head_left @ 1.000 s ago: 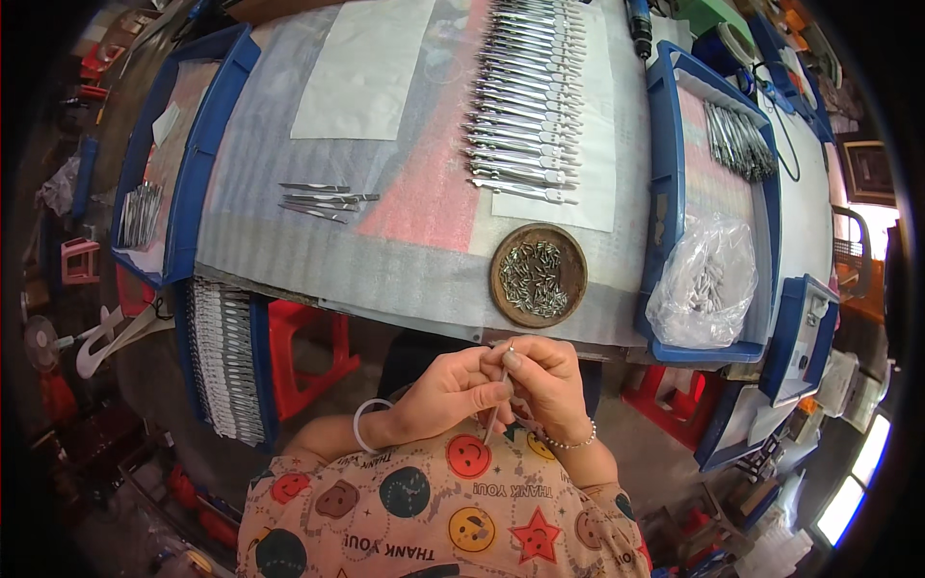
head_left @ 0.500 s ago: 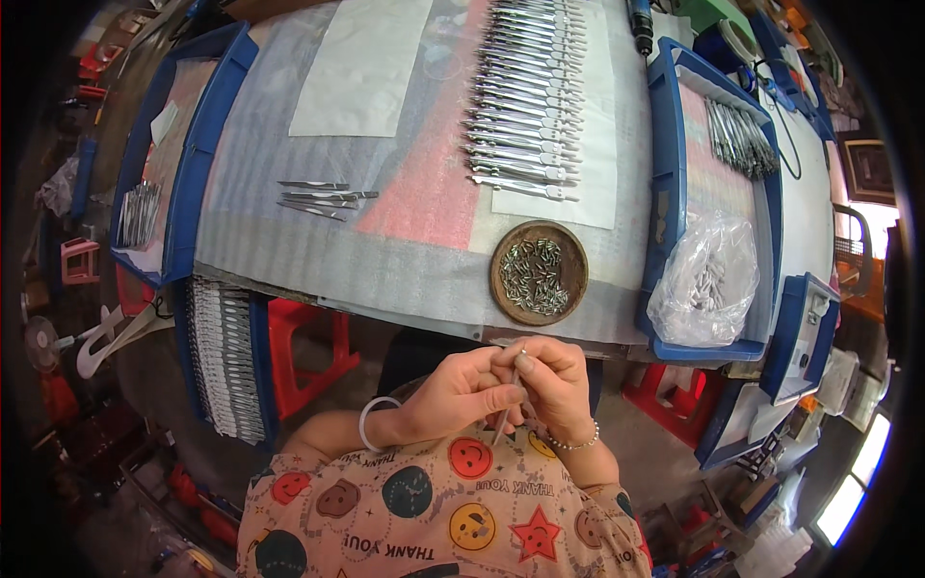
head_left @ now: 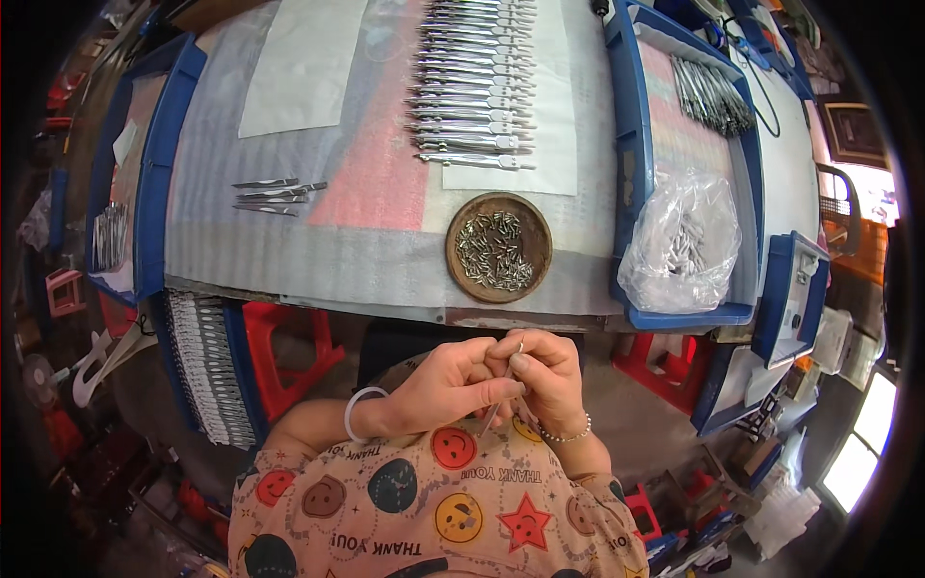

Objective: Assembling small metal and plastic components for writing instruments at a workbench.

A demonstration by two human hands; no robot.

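Note:
Close to my body, just off the table's front edge, my left hand and my right hand meet with closed fingers. Between them is a slim metal tool with thin legs, perhaps a drawing compass; its upper part is hidden by my fingers. A tiny shiny metal piece shows at my right thumb and fingertip. Beyond my hands, a round wooden bowl holds many small metal pieces like screws or pins. Further back, a row of slim silver compass-like tools lies on white paper.
Several loose metal pieces lie at the table's left. A blue tray on the right holds metal parts and a clear plastic bag. Another blue tray stands left. Red stools and a filled blue crate sit below.
The whole view has shifted, so the table and its things appear further left and higher. Both hands stay together on the slim metal tool, with fingers only slightly moved.

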